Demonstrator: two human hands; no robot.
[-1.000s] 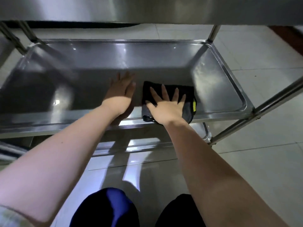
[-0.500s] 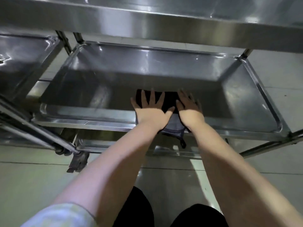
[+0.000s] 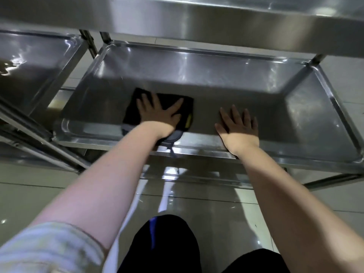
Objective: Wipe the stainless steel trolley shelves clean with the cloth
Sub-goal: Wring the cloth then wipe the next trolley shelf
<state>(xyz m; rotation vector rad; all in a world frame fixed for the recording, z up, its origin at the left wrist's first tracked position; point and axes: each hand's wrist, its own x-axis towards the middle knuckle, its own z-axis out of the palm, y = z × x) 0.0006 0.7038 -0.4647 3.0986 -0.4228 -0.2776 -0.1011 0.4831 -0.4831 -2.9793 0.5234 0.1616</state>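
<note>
My left hand (image 3: pixel 157 115) presses the cloth (image 3: pixel 186 107), fingers straight; my right hand (image 3: pixel 238 126) lies flat beside it on the shelf (image 3: pixel 236 85). I should overlap strokes evenly.

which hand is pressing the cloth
The left hand, fingers spread flat on the dark cloth; the right hand lies flat on bare steel of the same shelf.

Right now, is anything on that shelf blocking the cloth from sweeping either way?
Leftward, nothing visible lies between the cloth, pressed under the left hand, and the shelf rim. Rightward, the right hand rests flat on the shelf, apart from the cloth, in its path.
</note>
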